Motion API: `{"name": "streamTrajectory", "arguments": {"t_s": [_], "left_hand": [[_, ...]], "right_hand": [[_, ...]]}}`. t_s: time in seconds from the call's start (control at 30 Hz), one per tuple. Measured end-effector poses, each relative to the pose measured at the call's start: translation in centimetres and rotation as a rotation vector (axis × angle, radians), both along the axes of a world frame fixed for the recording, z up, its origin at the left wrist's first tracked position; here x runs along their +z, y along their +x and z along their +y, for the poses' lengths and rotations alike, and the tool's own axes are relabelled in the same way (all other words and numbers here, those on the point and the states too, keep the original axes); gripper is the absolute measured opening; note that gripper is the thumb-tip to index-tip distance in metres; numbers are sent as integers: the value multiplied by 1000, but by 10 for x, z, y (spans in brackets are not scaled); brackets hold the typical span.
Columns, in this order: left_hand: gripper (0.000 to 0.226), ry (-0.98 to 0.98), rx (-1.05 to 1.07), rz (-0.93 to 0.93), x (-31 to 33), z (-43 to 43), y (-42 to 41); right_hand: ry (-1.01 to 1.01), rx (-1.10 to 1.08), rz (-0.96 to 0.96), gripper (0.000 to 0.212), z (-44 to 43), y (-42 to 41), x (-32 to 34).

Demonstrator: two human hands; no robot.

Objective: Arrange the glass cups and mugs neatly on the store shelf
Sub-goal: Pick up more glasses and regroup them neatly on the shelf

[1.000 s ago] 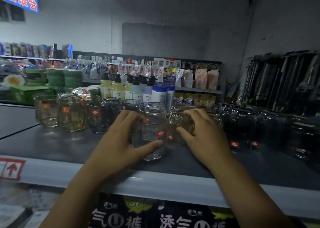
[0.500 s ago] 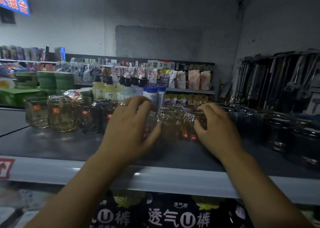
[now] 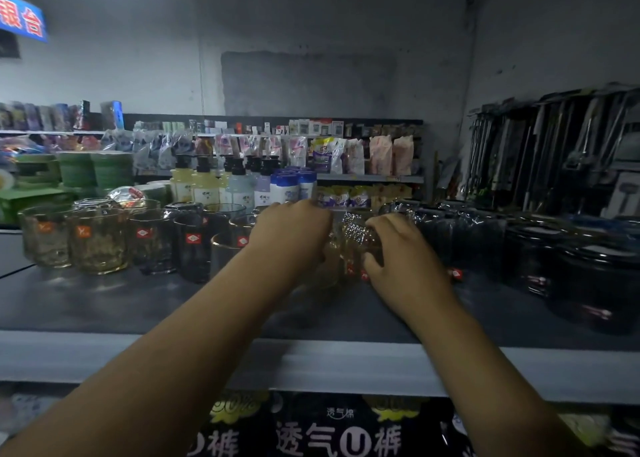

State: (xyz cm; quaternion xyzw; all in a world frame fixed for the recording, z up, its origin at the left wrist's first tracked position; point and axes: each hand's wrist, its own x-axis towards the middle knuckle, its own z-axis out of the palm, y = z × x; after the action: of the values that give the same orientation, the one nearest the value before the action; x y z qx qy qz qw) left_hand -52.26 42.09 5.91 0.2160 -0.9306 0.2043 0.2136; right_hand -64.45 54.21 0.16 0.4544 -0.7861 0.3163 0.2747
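On the grey store shelf (image 3: 104, 304), a knobbly clear glass cup (image 3: 356, 236) stands in the middle row. My right hand (image 3: 403, 259) grips it from the right, thumb in front and fingers over its rim. A plain clear glass (image 3: 323, 271) stands just left of it. My left hand (image 3: 292, 236) curls over it from above, so its top is hidden. Both arms reach far in over the shelf's front edge.
Amber glasses (image 3: 97, 243) and smoky dark glasses (image 3: 192, 248) stand in rows to the left. Dark glass jars (image 3: 588, 269) crowd the right side. Pump bottles (image 3: 204, 188) stand behind the cups. The pale shelf lip (image 3: 311, 363) runs across the front.
Both hands have moved deeper into the shelf, carrying the two glasses back from near the front toward the row of cups. The view has shifted right.
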Motion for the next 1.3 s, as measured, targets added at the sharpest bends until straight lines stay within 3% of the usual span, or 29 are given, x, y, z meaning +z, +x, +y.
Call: {"name": "streamTrajectory", "arguments": {"t_s": [0.7, 0.93, 1.03, 1.2, 1.3], "left_hand": [[55, -28, -49, -19, -1, 1, 8], [38, -162, -104, 342, -12, -12, 83], [41, -19, -114, 415, -28, -25, 116], [76, 350, -21, 386, -48, -36, 120], [69, 412, -51, 537, -58, -37, 114]], "right_hand": [[0, -11, -8, 40, 2, 5, 1], [-23, 75, 237, 29, 2, 15, 8], [-12, 157, 282, 25, -5, 23, 15], [19, 416, -137, 14, -31, 54, 15], [8, 445, -220, 9, -43, 69, 6]]}}
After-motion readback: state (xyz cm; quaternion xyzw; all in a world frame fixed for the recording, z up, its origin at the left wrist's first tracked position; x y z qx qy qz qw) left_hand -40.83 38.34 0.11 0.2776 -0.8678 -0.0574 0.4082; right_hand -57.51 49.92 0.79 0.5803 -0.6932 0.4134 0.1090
